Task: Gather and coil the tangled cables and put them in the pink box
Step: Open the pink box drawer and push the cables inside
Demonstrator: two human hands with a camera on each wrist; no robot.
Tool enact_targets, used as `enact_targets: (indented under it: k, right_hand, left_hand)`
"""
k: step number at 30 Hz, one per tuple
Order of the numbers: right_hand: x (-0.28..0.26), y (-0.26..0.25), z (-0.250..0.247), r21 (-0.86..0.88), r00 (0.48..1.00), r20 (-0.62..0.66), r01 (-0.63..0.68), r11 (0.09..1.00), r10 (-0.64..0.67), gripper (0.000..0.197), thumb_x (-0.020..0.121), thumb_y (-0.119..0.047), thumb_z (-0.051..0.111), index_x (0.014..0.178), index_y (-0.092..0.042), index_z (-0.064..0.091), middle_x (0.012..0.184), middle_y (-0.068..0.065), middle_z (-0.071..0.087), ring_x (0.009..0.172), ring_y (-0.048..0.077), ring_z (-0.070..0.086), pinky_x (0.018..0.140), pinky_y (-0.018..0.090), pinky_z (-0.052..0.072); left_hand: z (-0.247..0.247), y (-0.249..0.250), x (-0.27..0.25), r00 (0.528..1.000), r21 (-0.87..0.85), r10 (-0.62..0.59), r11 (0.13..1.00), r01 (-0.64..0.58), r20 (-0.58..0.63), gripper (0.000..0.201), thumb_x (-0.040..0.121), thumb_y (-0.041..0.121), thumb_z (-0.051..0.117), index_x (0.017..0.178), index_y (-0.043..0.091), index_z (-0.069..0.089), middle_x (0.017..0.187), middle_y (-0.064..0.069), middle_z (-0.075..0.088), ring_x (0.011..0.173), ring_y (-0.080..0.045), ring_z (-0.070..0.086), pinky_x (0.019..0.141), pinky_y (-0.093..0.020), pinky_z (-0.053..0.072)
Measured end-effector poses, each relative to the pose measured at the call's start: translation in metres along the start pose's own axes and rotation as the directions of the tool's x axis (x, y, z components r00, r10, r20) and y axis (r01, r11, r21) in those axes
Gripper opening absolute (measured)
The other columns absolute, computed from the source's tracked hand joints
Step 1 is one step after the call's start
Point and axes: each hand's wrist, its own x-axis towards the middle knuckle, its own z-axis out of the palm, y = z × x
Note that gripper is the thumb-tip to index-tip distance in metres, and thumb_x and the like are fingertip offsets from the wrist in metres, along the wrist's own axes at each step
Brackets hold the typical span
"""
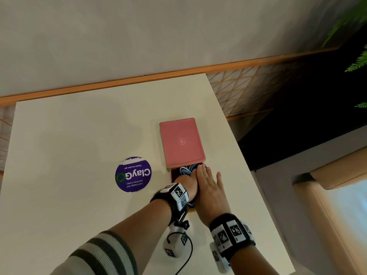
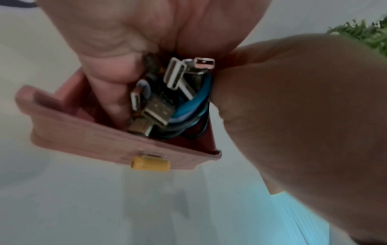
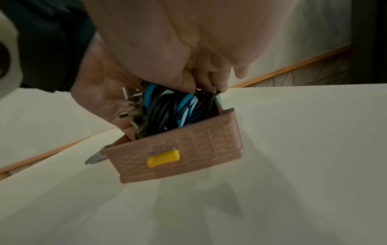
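The coiled cables (image 3: pixel 167 109), a light, springy bundle of smooth black and blue cords with hard metal plugs (image 2: pixel 155 107) at one side, sit inside the pulled-out drawer of the pink box (image 1: pixel 181 141), and would likely unwind unless held across the loops, not by the plugs. The left hand (image 1: pixel 185 180) has its grip curled down around the plug side of the bundle, while the right hand (image 1: pixel 208 187) lies over it, fingers fairly straight, pressing the cords down. The box looks like rigid, matte plastic with a woven-textured front and small yellow handle (image 3: pixel 163 157), on a smooth white surface (image 1: pixel 79 135).
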Motion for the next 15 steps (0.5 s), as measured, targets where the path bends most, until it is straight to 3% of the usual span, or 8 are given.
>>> enact_targets:
  k: [2, 4, 6, 7, 9, 10, 12, 15]
  right_hand:
    - [0.002, 0.002, 0.000, -0.061, 0.999, -0.012, 0.031, 0.998, -0.032, 0.095, 0.097, -0.044, 0.059, 0.166, -0.008, 0.004, 0.176, 0.009, 0.012, 0.163, 0.023, 0.005, 0.130, 0.043, -0.012]
    - [0.003, 0.004, -0.002, -0.102, 0.996, 0.000, 0.093, 0.990, -0.093, 0.096, 0.096, -0.047, 0.060, 0.165, -0.006, 0.007, 0.174, 0.010, 0.018, 0.163, 0.020, 0.010, 0.131, 0.041, -0.009]
    - [0.004, 0.006, -0.001, 0.002, 0.992, 0.001, 0.127, 0.992, -0.127, 0.090, 0.097, -0.039, 0.064, 0.164, -0.005, 0.014, 0.172, 0.010, 0.025, 0.161, 0.019, 0.019, 0.133, 0.036, 0.001]
    - [0.004, 0.005, -0.001, 0.103, 0.994, -0.026, 0.112, 0.988, -0.110, 0.084, 0.097, -0.031, 0.067, 0.163, -0.006, 0.023, 0.169, 0.011, 0.032, 0.158, 0.022, 0.029, 0.132, 0.036, 0.013]
    - [0.005, 0.005, 0.002, 0.266, 0.980, -0.198, 0.063, 0.962, -0.009, 0.062, 0.096, -0.016, 0.070, 0.152, -0.006, 0.048, 0.152, 0.015, 0.051, 0.137, 0.027, 0.053, 0.120, 0.041, 0.043]
    - [0.008, 0.004, 0.001, 0.324, 0.952, -0.295, 0.024, 0.946, 0.077, 0.050, 0.098, -0.013, 0.068, 0.146, -0.005, 0.056, 0.141, 0.014, 0.056, 0.123, 0.025, 0.058, 0.111, 0.041, 0.051]
    - [0.013, 0.005, -0.005, 0.418, 0.896, -0.346, -0.118, 0.901, 0.278, 0.041, 0.104, -0.020, 0.060, 0.142, -0.005, 0.059, 0.130, 0.011, 0.057, 0.111, 0.022, 0.059, 0.102, 0.032, 0.053]
    - [0.023, 0.017, -0.016, 0.364, 0.909, -0.202, -0.277, 0.889, 0.366, 0.030, 0.106, -0.027, 0.054, 0.122, -0.008, 0.071, 0.116, 0.010, 0.067, 0.103, 0.028, 0.065, 0.086, 0.030, 0.049]
  left_hand:
    - [0.000, 0.000, -0.004, 1.000, 0.089, -0.003, 0.996, 0.003, 0.006, 0.050, 0.114, 0.024, 0.023, 0.150, -0.003, 0.044, 0.151, -0.023, 0.053, 0.138, -0.037, 0.052, 0.113, -0.041, 0.040]
    - [-0.001, 0.005, -0.008, 1.000, 0.166, 0.012, 0.986, -0.009, -0.012, 0.047, 0.114, 0.018, 0.022, 0.157, 0.000, 0.030, 0.149, -0.024, 0.054, 0.133, -0.038, 0.057, 0.110, -0.041, 0.045]
    - [-0.003, 0.008, -0.012, 1.000, 0.226, 0.029, 0.974, -0.027, -0.004, 0.047, 0.114, 0.019, 0.023, 0.160, 0.005, 0.024, 0.145, -0.023, 0.057, 0.127, -0.037, 0.061, 0.107, -0.041, 0.049]
    - [-0.004, 0.009, -0.015, 0.999, 0.248, 0.035, 0.968, -0.035, 0.004, 0.047, 0.114, 0.020, 0.023, 0.158, 0.005, 0.027, 0.143, -0.023, 0.058, 0.126, -0.037, 0.061, 0.106, -0.041, 0.050]
    - [-0.007, 0.008, -0.020, 0.999, 0.281, 0.034, 0.959, -0.029, -0.014, 0.047, 0.114, 0.028, 0.024, 0.149, 0.005, 0.044, 0.139, -0.023, 0.061, 0.123, -0.037, 0.063, 0.103, -0.042, 0.051]
    - [-0.010, 0.009, -0.024, 1.000, 0.273, 0.018, 0.962, -0.012, -0.019, 0.049, 0.114, 0.035, 0.025, 0.143, 0.006, 0.051, 0.135, -0.021, 0.064, 0.120, -0.037, 0.065, 0.099, -0.043, 0.052]
    - [-0.014, 0.009, -0.028, 0.999, 0.263, 0.028, 0.965, -0.015, -0.043, 0.054, 0.112, 0.042, 0.029, 0.140, 0.003, 0.055, 0.130, -0.021, 0.066, 0.118, -0.038, 0.065, 0.094, -0.043, 0.052]
    - [-0.015, 0.009, -0.033, 0.991, 0.390, 0.132, 0.914, -0.109, -0.033, 0.046, 0.114, 0.027, 0.026, 0.144, 0.001, 0.050, 0.138, -0.025, 0.062, 0.128, -0.041, 0.059, 0.107, -0.046, 0.046]
